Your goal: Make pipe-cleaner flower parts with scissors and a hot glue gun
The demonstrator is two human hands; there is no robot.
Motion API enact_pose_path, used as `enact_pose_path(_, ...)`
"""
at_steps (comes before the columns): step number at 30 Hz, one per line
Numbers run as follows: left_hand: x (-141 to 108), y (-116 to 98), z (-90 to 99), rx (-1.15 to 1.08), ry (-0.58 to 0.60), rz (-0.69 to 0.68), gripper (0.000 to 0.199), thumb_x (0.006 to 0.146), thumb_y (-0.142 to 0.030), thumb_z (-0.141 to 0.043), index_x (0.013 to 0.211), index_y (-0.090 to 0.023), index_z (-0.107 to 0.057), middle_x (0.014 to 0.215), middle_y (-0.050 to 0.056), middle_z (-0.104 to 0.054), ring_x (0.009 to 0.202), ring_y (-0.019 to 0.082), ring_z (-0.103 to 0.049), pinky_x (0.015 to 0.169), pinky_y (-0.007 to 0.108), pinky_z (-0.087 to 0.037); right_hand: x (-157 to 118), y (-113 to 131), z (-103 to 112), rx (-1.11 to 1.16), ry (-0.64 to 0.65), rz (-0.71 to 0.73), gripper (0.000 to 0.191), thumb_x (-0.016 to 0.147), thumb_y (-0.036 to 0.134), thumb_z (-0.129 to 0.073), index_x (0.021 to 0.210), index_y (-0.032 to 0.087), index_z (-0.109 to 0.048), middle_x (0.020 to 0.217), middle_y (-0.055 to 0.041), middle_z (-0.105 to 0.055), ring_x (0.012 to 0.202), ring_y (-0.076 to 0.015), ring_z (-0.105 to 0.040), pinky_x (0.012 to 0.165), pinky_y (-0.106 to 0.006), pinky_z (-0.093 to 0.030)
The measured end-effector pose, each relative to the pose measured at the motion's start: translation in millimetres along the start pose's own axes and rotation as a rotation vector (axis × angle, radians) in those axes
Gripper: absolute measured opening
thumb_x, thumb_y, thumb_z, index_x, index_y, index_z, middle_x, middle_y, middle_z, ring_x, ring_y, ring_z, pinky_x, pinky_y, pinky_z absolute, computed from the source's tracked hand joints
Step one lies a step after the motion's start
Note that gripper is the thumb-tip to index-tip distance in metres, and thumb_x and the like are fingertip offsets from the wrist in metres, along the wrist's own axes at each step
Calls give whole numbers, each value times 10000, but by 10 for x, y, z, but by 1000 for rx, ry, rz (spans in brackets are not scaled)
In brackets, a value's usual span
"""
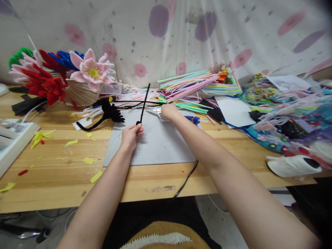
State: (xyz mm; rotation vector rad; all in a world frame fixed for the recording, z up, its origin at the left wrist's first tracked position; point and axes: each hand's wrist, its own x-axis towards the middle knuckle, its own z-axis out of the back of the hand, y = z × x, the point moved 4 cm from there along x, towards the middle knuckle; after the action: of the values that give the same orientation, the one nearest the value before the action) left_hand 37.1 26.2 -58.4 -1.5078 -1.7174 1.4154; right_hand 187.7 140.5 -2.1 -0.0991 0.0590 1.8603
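My left hand (131, 136) is closed in a pinch on a black pipe cleaner (145, 102), whose long end sticks up and away from me. A small black curled piece (138, 123) shows at the fingertips. Beyond and to the right, my right hand (169, 112) is closed on a pair of scissors (156, 110), blades toward the left; its fingers are partly hidden. Both hands are over a grey cutting mat (155, 152). Left of the mat's far corner lies a black fuzzy flower shape (111, 112) with a bent black stem.
Bundles of pastel pipe cleaners (192, 84) are heaped along the back. A bouquet of fuzzy flowers (90, 69) stands at the back left. A blue glue gun (192, 119) lies behind my right forearm. Yellow scraps (96, 176) litter the left; a white power strip (19, 147) sits at the edge.
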Motion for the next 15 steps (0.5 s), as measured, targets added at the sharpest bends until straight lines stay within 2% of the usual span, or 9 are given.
enact_pose_path(4, -7, -5, 8, -3, -6, -8, 56, 638, -126, -659, 648, -87, -621, 556, 3, -587, 507, 56, -548, 519, 166, -461, -298, -58, 62, -33, 156, -8, 313, 697, 300, -606, 926, 94, -660, 949, -192, -655, 895, -292, -608, 709, -335, -453)
enact_pose_path(6, -10, -11, 16, -7, -12, -11, 51, 641, -125, -658, 642, -89, -622, 548, 3, -586, 506, 57, -550, 516, 163, -463, -470, -110, 31, 80, 211, 33, 329, 694, 393, -617, 885, 127, -643, 912, -150, -661, 827, -256, -609, 656, -302, -435)
enact_pose_path(10, -11, -19, 30, -4, -9, -17, 53, 641, -121, -657, 620, -90, -620, 535, 5, -582, 496, 56, -548, 502, 155, -462, -732, -203, -114, 370, 190, 139, 504, 690, 576, -595, 984, 172, -535, 940, -87, -641, 766, -182, -573, 606, -246, -399)
enact_pose_path(15, -14, -12, 28, 21, 9, -19, 64, 621, -135, -674, 631, -92, -627, 539, 9, -588, 498, 62, -551, 496, 158, -464, -846, -148, -247, 522, 300, 292, 516, 712, 630, -541, 942, 169, -504, 895, -59, -615, 707, -134, -532, 602, -211, -391)
